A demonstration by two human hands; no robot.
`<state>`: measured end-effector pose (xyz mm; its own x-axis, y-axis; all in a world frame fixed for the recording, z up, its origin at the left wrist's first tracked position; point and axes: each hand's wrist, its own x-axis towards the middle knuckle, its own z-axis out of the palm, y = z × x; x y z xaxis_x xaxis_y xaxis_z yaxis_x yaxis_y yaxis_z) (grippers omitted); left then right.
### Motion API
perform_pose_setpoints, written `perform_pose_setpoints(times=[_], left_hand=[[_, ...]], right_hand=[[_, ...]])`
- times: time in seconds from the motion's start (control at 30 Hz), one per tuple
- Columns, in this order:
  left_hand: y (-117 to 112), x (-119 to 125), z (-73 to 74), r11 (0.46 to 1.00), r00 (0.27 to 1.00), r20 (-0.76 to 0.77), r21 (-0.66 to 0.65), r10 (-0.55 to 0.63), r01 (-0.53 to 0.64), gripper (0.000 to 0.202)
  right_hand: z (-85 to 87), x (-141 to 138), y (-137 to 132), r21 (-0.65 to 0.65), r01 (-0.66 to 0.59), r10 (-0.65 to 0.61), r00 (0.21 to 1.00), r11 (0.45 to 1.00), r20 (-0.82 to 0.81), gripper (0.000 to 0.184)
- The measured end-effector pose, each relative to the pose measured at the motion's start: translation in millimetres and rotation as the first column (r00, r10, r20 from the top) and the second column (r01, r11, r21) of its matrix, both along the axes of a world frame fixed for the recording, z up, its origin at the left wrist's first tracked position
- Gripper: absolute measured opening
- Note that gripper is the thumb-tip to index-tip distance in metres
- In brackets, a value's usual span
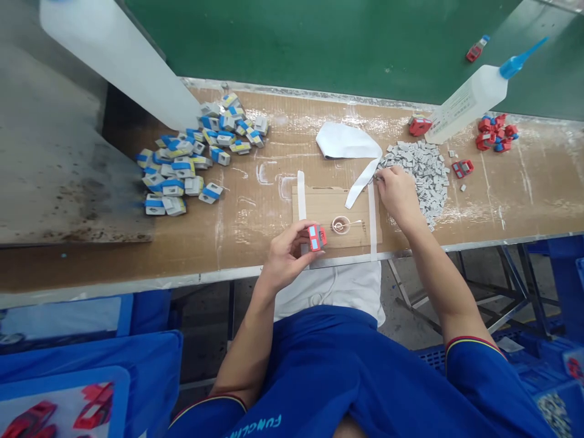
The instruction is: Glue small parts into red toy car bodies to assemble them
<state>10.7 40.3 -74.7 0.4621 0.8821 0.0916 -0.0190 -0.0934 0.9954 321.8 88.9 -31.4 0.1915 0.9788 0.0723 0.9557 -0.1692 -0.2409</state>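
Observation:
My left hand [286, 255] is closed around a small red toy car part [316, 238] with light-blue windows, held above the table's front edge. My right hand [398, 190] reaches to the left side of a heap of small grey pieces [426, 173]. Its thumb and fingertips are pinched together; whatever is between them is too small to make out. Close to those fingertips lies the end of a folded white cloth strip [349, 141]. Between my hands, a small round cup [340, 225] with a thin stick in it stands on a taped cardboard sheet [314, 204].
Many grey, blue and yellow blocks [182, 164] are heaped at the left. A white bottle [472, 100] with a blue nozzle stands back right, near red-and-blue parts [496, 132] and a red car piece [462, 168]. A large white container [128, 67] leans in at upper left.

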Motion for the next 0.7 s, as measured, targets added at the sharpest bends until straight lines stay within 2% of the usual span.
perform_pose_setpoints(times=[0.13, 0.27, 0.3, 0.4, 0.5, 0.6, 0.7], left_hand=[[-4, -1, -0.1, 1.0, 0.999, 0.048, -0.002, 0.0, 0.0, 0.055], [-9, -1, 1.0, 0.999, 0.998, 0.057, 0.031, 0.023, -0.025, 0.056], [-10, -1, 2.0, 0.999, 0.999, 0.048, 0.047, 0.018, -0.02, 0.055], [-13, 2, 4.9, 0.995, 1.0, 0.007, 0.102, 0.005, -0.006, 0.052], [-13, 4, 6.2, 0.988, 1.0, 0.005, 0.153, -0.001, 0.0, 0.051], [-13, 5, 5.6, 0.982, 1.0, -0.005, 0.189, -0.003, 0.004, 0.053], [-12, 5, 4.4, 0.976, 1.0, -0.007, 0.216, 0.003, -0.001, 0.054]], right_hand=[[11.5, 5, -5, -0.05, -0.03, 0.03, 1.0, 0.998, 0.0, 0.03], [21.3, 15, -37, 0.055, -0.111, 0.117, 0.987, 0.992, -0.107, 0.026], [22.3, 16, -48, 0.047, -0.134, 0.139, 0.983, 0.99, -0.12, 0.025], [22.4, 16, -73, -0.126, -0.18, 0.171, 0.982, 0.976, -0.081, 0.025], [19.4, 10, -79, -0.253, -0.158, 0.164, 0.986, 0.955, 0.004, 0.025], [13.8, 3, -75, -0.198, -0.138, 0.137, 0.99, 0.97, -0.021, 0.026], [5.3, -3, -80, -0.04, -0.086, 0.08, 0.986, 0.995, -0.146, 0.019]])
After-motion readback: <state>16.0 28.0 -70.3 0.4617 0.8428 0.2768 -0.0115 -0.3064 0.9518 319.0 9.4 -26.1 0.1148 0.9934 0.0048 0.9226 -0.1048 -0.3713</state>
